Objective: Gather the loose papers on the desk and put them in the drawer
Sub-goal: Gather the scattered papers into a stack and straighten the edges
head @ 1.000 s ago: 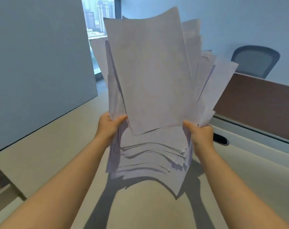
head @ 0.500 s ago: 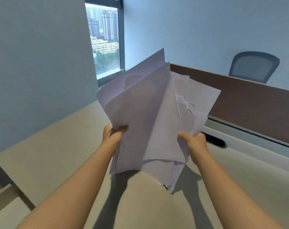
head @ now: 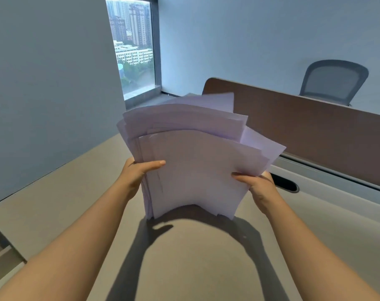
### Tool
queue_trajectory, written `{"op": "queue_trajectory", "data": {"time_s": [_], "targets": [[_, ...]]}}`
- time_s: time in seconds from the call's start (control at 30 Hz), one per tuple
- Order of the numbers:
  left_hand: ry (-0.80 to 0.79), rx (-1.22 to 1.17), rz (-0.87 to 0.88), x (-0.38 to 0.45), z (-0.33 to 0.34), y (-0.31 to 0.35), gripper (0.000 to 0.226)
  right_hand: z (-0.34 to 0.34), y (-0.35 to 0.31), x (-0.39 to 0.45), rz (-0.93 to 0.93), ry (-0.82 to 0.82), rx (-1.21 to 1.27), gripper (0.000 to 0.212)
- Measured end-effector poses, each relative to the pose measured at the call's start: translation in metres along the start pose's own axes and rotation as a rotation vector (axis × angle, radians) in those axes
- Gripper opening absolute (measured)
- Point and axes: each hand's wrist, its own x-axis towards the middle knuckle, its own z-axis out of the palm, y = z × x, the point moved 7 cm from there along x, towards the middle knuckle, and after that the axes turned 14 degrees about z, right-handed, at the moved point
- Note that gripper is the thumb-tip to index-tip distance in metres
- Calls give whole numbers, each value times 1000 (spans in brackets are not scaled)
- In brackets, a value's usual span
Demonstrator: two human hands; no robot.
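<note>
A thick, uneven stack of white papers stands on its lower edge on the beige desk, its top leaning away from me and bowed. My left hand grips the stack's left edge with the thumb across the front sheet. My right hand grips the right edge the same way. The sheets fan out at the top and right. No drawer is in view.
A grey partition wall borders the desk on the left. A brown divider panel runs along the back right, with an oval cable slot in front of it. A grey mesh chair stands behind the divider.
The stack has come down from held high in the air until its lower edge rests on the desk. The sheets have drawn closer together, and the top now tips away from me.
</note>
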Motion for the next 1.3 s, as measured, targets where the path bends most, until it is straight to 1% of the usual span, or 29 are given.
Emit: {"op": "queue_trajectory", "data": {"time_s": [0.13,0.27,0.3,0.37,0.4,0.47,0.57,0.63,0.73,0.8,0.87,0.93,1.0,1.07,1.17,1.3], "targets": [[-36,-4,-72,10,7,-12,49,10,4,14,5,-3,-6,35],[-6,-15,-45,24,0,-14,53,9,3,23,-10,14,26,31],[-16,-12,-50,28,-3,-16,56,9,3,26,-8,-1,38,32],[-69,9,-78,32,-7,-21,59,11,6,32,38,-60,52,46],[-98,22,-92,33,-8,-23,56,12,8,34,68,-85,53,45],[-135,20,-105,35,-8,-26,49,18,10,35,95,-133,36,37],[-129,16,-113,38,-2,-31,50,33,10,35,108,-167,0,37],[-72,21,-112,41,2,-34,44,36,11,39,117,-110,10,32],[-20,-5,-89,49,2,-37,45,32,10,43,124,14,65,22],[-41,-3,-81,54,0,-36,47,28,6,45,89,64,88,22],[-108,-8,-69,60,-1,-28,50,25,-2,45,33,79,116,30],[-177,-31,-58,66,-2,-19,43,25,-11,42,-23,44,114,34],[-209,-47,-52,70,-6,-16,39,29,-13,37,-55,-22,60,31],[-200,-52,-49,70,-12,-20,40,33,-7,32,-34,-80,-7,29],[-182,-51,-73,65,-15,-30,39,35,4,31,-1,-148,-38,35],[-244,-39,-51,70,-1,-31,39,47,-2,35,10,-167,-10,37]]}}
